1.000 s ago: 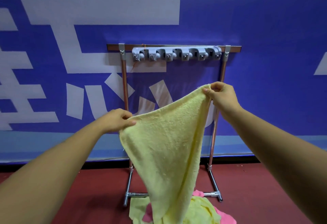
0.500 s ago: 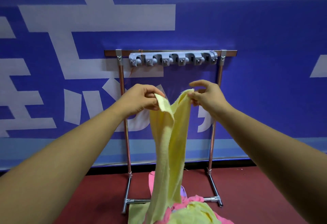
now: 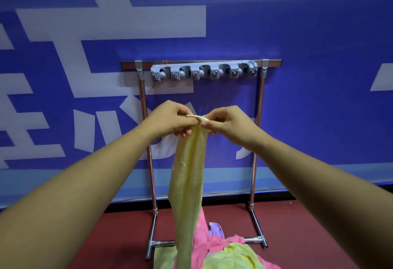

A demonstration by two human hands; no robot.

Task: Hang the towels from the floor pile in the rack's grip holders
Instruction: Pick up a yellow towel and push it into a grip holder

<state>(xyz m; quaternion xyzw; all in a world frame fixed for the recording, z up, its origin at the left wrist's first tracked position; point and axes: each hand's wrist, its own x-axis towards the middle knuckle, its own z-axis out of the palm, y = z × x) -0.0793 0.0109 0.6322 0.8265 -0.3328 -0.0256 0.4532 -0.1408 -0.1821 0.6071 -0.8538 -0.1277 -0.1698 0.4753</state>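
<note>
A yellow towel (image 3: 188, 175) hangs folded lengthwise in a narrow strip, its lower end reaching down to the floor pile (image 3: 223, 251). My left hand (image 3: 172, 120) and my right hand (image 3: 227, 122) pinch its top edge side by side, nearly touching, below the rack. The metal rack (image 3: 146, 141) stands against the wall, and its grey strip of grip holders (image 3: 204, 72) on the top bar holds nothing. The pile on the red floor has pink, yellow and purple towels, lying between the rack's feet.
A blue banner wall (image 3: 319, 77) with large white characters rises right behind the rack. The rack's foot bars (image 3: 257, 229) stick forward on the red floor (image 3: 308, 226) at both sides of the pile.
My hands have come together from a wide spread, folding the yellow towel from an open sheet into a narrow hanging strip. The view has tilted down a little.
</note>
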